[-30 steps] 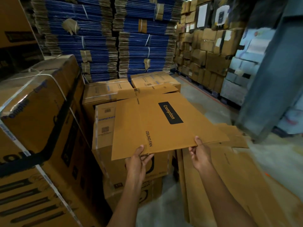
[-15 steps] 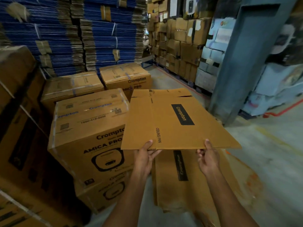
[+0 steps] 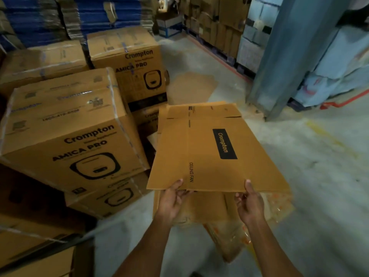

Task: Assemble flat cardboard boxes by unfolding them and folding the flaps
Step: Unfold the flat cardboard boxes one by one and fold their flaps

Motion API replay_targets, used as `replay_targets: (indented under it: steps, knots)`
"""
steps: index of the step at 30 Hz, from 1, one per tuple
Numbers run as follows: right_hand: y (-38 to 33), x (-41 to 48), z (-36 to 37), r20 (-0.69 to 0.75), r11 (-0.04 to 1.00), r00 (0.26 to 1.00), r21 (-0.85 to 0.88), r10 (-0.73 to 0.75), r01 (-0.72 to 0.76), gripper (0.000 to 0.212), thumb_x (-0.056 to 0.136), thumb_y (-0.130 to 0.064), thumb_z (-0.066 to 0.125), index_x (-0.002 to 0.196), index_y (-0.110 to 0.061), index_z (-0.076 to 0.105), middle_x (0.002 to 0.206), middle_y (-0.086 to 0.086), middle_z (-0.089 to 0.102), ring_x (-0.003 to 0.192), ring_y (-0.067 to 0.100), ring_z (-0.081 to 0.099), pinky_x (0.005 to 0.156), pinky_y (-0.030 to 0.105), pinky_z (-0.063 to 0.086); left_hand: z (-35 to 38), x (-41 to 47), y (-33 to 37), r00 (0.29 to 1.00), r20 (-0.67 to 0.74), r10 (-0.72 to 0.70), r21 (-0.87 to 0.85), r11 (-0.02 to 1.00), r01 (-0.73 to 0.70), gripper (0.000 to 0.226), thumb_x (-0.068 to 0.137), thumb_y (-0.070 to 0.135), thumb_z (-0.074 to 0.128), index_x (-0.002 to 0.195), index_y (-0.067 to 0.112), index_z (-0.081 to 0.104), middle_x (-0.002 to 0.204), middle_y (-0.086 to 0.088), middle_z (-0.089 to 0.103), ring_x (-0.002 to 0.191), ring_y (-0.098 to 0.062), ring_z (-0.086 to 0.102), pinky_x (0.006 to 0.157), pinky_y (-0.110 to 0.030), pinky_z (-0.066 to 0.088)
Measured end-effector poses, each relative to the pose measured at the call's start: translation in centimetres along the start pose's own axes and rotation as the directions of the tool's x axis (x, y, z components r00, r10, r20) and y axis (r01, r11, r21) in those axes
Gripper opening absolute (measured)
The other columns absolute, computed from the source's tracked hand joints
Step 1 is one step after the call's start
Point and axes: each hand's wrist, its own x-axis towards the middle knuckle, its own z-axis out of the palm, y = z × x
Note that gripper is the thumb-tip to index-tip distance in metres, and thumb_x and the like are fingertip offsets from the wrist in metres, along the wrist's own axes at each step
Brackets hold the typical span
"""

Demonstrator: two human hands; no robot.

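Now the left hand (image 3: 172, 199) and right hand (image 3: 250, 203) each pinch the near edge of the flat box (image 3: 209, 148); best part its layers evenly.

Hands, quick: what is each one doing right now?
Left hand: grips the flat cardboard box by its near edge.
Right hand: grips the same near edge, thumb on top.

Stacked brown printed cardboard cartons (image 3: 65, 136) wall off the left, a blue-grey metal column (image 3: 289, 56) blocks the far right, and grey concrete floor (image 3: 319, 166) leaves open room between them and rightward.
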Motion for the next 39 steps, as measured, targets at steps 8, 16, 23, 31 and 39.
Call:
replay_targets:
  steps: [8,16,23,31,39]
  knots:
    - [3.5,6.1,-3.0,-0.066,0.97,0.975,-0.11,0.211,-0.218,0.035,0.1,-0.036,0.061,0.088,-0.003,0.055,0.052,0.012,0.053,0.031,0.013,0.045,0.033,0.016,0.036,-2.3,4.7,-6.1,0.934,-0.307,-0.183,-0.046,0.983,0.177,0.044,0.101,0.005,0.059,0.141,-0.004,0.044,0.136,-0.027,0.056,0.125,-0.049,0.055,0.099,-0.059,0.049]
    - [7.8,8.0,-4.8,-0.15,0.924,0.915,-0.032,0.373,-0.382,0.022,0.101,0.005,0.049,0.081,-0.001,0.055,0.068,0.02,0.047,0.056,0.026,0.051,0.038,0.025,0.05,-5.5,5.0,-8.1,0.891,-0.35,-0.29,-0.16,0.955,0.248,0.017,0.098,0.008,0.064,0.11,-0.002,0.056,0.101,-0.019,0.062,0.092,-0.03,0.063,0.102,-0.046,0.053]
    - [9.0,7.1,-4.3,-0.12,0.899,0.893,-0.005,0.435,-0.438,0.02,0.101,-0.004,0.044,0.085,-0.009,0.054,0.053,0.004,0.056,0.067,0.019,0.064,0.06,0.032,0.06,-6.3,3.7,-7.5,0.916,-0.265,-0.302,-0.104,0.953,0.284,0.028,0.103,0.023,0.058,0.128,0.01,0.054,0.127,-0.015,0.054,0.124,-0.037,0.055,0.106,-0.047,0.047]
    - [11.8,2.6,3.6,0.139,0.912,0.938,-0.316,0.316,-0.26,0.015,0.1,-0.004,0.055,0.111,-0.011,0.062,0.1,0.008,0.071,0.083,0.021,0.066,0.076,0.031,0.054,-12.5,1.3,-3.7,0.939,-0.32,-0.127,0.08,0.984,0.16,0.013,0.106,0.02,0.052,0.111,0.016,0.063,0.11,-0.004,0.069,0.106,-0.025,0.067,0.097,-0.042,0.055]
    - [24.8,-7.0,16.6,0.427,0.667,0.723,-0.743,0.543,-0.062,0.014,0.098,-0.005,0.054,0.105,-0.014,0.063,0.099,0.006,0.072,0.082,0.023,0.067,0.071,0.031,0.053,-31.0,-6.9,0.6,0.784,-0.619,0.056,-0.028,0.995,-0.093,0.016,0.105,0.017,0.049,0.113,0.016,0.063,0.115,-0.008,0.07,0.102,-0.026,0.068,0.082,-0.035,0.056]
